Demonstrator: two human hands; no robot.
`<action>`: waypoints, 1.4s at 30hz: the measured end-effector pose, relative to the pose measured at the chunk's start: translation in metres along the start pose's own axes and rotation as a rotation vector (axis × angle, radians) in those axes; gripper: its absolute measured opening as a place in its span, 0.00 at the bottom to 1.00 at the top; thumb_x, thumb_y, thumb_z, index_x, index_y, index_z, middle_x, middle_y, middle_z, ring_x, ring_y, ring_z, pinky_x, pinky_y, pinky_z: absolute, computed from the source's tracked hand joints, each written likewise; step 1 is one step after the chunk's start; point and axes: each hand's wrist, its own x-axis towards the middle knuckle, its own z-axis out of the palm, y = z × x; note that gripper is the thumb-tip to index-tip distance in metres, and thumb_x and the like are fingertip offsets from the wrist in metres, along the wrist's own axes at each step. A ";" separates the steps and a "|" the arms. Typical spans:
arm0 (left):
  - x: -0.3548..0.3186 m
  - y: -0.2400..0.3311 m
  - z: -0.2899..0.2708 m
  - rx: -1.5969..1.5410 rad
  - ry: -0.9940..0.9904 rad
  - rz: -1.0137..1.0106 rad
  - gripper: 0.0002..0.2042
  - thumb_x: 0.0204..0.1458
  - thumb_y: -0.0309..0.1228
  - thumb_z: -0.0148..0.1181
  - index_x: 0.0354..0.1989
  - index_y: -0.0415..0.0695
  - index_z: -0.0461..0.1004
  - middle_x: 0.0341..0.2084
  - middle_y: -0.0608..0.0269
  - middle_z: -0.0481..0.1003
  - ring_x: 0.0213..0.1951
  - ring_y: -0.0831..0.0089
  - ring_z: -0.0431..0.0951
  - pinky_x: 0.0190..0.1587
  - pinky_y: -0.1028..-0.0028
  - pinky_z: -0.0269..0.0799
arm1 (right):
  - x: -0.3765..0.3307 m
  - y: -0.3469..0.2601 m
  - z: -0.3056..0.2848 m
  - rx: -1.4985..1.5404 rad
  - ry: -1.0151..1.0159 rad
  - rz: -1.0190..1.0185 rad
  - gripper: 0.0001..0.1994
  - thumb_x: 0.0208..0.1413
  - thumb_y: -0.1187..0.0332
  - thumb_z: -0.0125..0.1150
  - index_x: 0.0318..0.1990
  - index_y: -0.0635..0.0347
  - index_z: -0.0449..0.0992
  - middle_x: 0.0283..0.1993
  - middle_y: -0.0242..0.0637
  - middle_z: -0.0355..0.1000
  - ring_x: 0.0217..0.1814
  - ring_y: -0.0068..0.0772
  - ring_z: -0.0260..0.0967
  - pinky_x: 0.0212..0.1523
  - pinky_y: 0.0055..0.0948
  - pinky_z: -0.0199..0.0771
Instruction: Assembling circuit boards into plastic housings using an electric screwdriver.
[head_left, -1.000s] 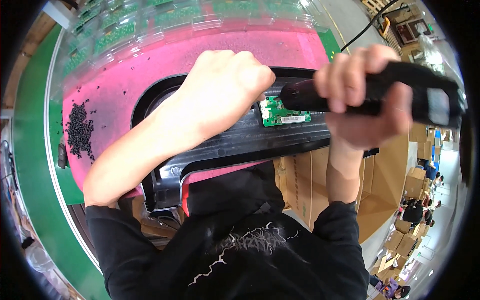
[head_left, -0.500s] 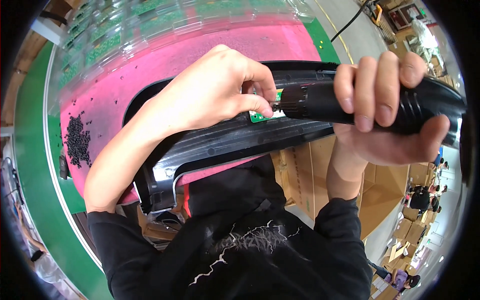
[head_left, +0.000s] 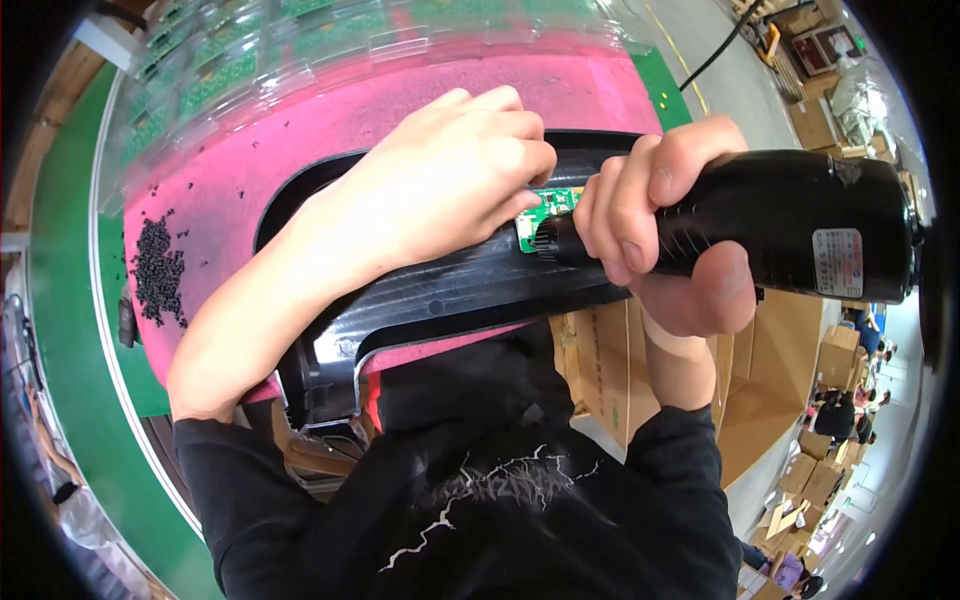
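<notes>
At centre, curling left hand [head_left: 475,165], grip unclear, beside green board [head_left: 552,202]; clutching driver [head_left: 780,205] in right hand [head_left: 665,225]; open pink mat [head_left: 330,110] above housing rim [head_left: 590,143].

The housing [head_left: 415,300] and power tool [head_left: 785,205] look glossy plastic, the pink mat [head_left: 320,118] matt.

A head-worn fisheye looks down on the nearby pink mat [head_left: 225,230], distances toward its rim seeming uncertain.
</notes>
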 end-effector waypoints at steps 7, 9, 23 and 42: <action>-0.001 0.003 0.000 0.047 0.013 0.021 0.10 0.44 0.30 0.65 0.36 0.43 0.76 0.36 0.63 0.74 0.43 0.63 0.72 0.44 0.66 0.68 | 0.007 0.012 0.004 0.095 -0.102 0.049 0.24 0.55 0.49 0.65 0.40 0.58 0.62 0.21 0.29 0.62 0.18 0.20 0.58 0.20 0.21 0.60; -0.001 0.003 0.004 0.025 0.067 0.042 0.10 0.43 0.29 0.66 0.34 0.42 0.76 0.34 0.64 0.73 0.41 0.63 0.71 0.42 0.66 0.67 | 0.006 0.019 0.004 0.231 -0.030 -0.013 0.18 0.49 0.71 0.68 0.41 0.62 0.62 0.23 0.31 0.64 0.21 0.17 0.59 0.22 0.18 0.60; 0.006 0.016 -0.010 0.124 0.092 -0.028 0.07 0.49 0.31 0.63 0.31 0.41 0.75 0.32 0.60 0.73 0.41 0.60 0.72 0.42 0.63 0.69 | 0.027 -0.013 -0.065 0.495 0.778 0.355 0.10 0.60 0.63 0.61 0.40 0.58 0.70 0.35 0.34 0.68 0.41 0.33 0.68 0.47 0.39 0.72; -0.063 0.047 -0.082 0.067 -0.053 -0.439 0.11 0.53 0.16 0.57 0.44 0.34 0.69 0.35 0.58 0.74 0.36 0.74 0.72 0.37 0.77 0.66 | -0.150 -0.095 -0.313 -0.222 1.309 -0.041 0.06 0.56 0.70 0.56 0.41 0.57 0.74 0.26 0.29 0.67 0.22 0.23 0.65 0.22 0.24 0.68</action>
